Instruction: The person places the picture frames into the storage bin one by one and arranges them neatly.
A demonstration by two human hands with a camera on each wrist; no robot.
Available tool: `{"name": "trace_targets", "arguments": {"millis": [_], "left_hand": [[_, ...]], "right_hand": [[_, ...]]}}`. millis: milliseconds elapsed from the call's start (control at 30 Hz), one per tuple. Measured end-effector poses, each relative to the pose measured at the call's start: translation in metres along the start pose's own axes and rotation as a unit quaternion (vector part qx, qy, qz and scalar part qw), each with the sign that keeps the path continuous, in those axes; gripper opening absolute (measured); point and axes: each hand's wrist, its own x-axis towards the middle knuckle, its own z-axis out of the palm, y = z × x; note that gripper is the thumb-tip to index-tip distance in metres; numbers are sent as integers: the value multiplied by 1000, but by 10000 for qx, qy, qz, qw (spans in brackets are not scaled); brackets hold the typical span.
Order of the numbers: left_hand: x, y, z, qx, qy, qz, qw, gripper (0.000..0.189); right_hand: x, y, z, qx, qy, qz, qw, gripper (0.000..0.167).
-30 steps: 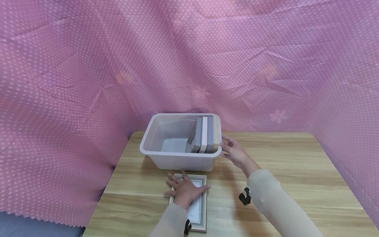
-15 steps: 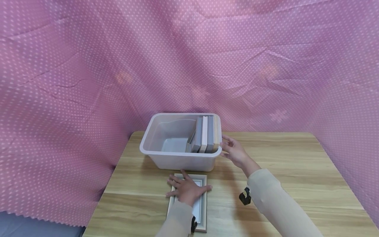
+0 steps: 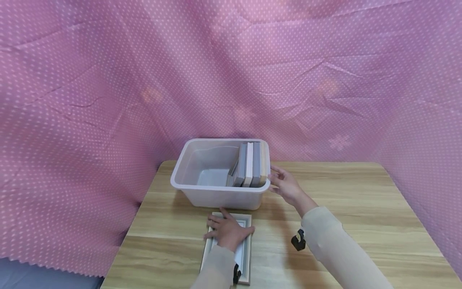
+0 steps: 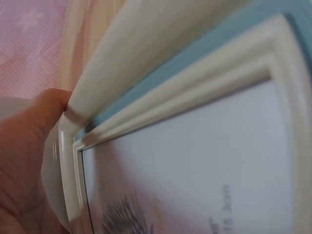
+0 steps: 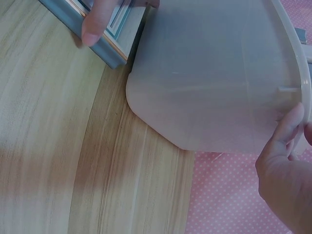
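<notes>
A picture frame (image 3: pixel 246 241), cream with a blue-grey band around a white printed insert, lies flat on the table in front of the bin. My left hand (image 3: pixel 228 233) spans its upper part, thumb on the right edge and fingers at the left edge, gripping it across. In the left wrist view, part of the hand (image 4: pixel 24 161) shows beside the frame's end (image 4: pixel 195 83). My right hand (image 3: pixel 286 186) pinches the right rim of a pale plastic bin (image 3: pixel 220 196). The right wrist view shows thumb and finger of that hand (image 5: pixel 287 170) at the rim.
Several frame-like flat things, grey (image 3: pixel 256 164), white (image 3: pixel 249 164) and tan, stand on edge at the bin's right end. A smaller one leans beside them. The wooden table (image 3: pixel 361 224) runs back to a pink dotted cloth (image 3: pixel 231 80).
The left hand has closed in on the frame's sides, its forearm shifting slightly right. The frame has slid a tiny bit left and nearer. The right hand and bin stay put.
</notes>
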Motion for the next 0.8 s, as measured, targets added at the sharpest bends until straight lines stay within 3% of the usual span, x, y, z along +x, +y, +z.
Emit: {"name": "trace_targets", "arguments": {"millis": [367, 800], "left_hand": [[-9, -7, -16, -126, 247, 320, 9991, 140], [-24, -13, -52, -725, 369, 833, 9932, 123]], "right_hand": [[1, 0, -1, 10, 3, 16, 10000, 53], [1, 2, -1, 21, -56, -99, 9999, 53]]}}
